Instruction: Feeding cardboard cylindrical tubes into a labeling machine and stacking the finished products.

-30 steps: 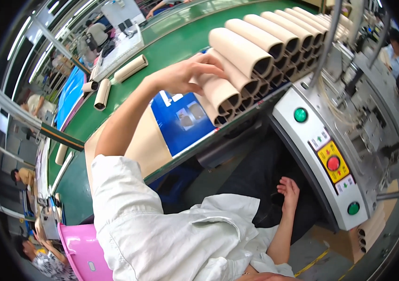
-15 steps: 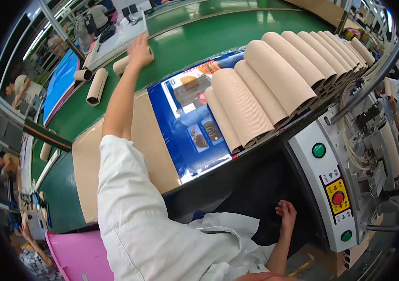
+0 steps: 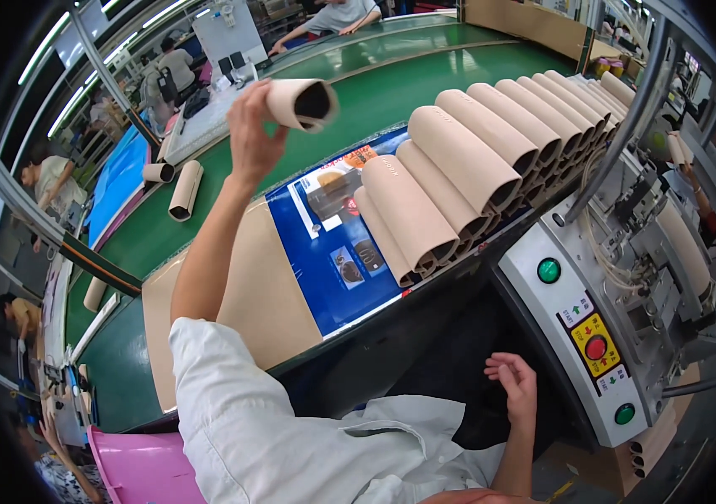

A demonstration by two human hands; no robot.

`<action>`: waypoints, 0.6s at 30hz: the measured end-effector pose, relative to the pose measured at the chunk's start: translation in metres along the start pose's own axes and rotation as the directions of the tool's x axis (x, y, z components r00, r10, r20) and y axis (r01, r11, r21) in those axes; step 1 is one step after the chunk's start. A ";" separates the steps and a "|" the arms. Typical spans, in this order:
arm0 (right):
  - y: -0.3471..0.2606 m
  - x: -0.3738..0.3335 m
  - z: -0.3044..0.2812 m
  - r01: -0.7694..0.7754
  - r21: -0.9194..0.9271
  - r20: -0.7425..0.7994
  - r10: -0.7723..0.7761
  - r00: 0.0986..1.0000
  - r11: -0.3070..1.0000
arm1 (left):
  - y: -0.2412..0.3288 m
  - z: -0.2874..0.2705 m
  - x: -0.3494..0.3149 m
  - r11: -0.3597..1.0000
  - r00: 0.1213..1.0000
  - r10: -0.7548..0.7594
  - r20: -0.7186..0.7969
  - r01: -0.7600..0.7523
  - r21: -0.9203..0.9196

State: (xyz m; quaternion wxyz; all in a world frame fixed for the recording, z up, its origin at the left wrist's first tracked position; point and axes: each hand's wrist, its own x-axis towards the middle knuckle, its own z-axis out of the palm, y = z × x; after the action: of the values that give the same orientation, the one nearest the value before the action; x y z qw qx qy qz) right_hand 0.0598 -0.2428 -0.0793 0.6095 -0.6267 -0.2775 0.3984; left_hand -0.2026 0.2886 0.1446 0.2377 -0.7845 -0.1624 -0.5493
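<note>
My left hand [image 3: 255,139] is raised over the green conveyor belt, its fingers closed round a beige tube [image 3: 284,99]. The tube has a dark inside, and its open end faces right. Below and to the right of it, a long stack of similar beige tubes [image 3: 465,151] lies on a blue printed sheet [image 3: 307,281]. My right hand [image 3: 516,386] hangs low near my body, beside the machine. Its fingers are loosely bent and apart, with nothing in them.
Two more loose tubes, one of them a beige tube [image 3: 186,191], lie on the belt [image 3: 232,172] at the left. A brown cardboard sheet [image 3: 244,281] covers the near table. At right stands a machine panel [image 3: 572,336] with coloured buttons. A pink bin [image 3: 144,466] is at lower left. Other people sit farther off.
My left hand has lifted the tube off the belt and brought it up and slightly right, turning its open end into view. My right hand stays about where it was.
</note>
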 end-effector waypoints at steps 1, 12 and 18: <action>-0.013 0.002 0.001 0.052 0.048 0.050 -0.054 0.997 0.998 | 0.027 -0.011 0.021 1.000 1.000 0.012 -0.003 -0.012 0.008; -0.082 -0.023 0.023 0.180 0.569 0.098 -0.283 0.954 0.802 | 0.349 -0.041 0.016 0.326 0.695 0.671 -0.257 -0.588 -0.741; -0.061 -0.038 0.004 0.118 0.492 -0.043 -0.112 0.993 0.863 | 0.375 -0.026 -0.024 0.077 0.882 0.149 0.447 0.440 -0.895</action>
State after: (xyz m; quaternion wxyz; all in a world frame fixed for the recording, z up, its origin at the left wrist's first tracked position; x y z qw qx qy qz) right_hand 0.0452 -0.2658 -0.0127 0.7736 -0.4353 -0.1998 0.4150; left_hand -0.0378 -0.0387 0.0560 -0.4530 -0.8125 0.1215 -0.3460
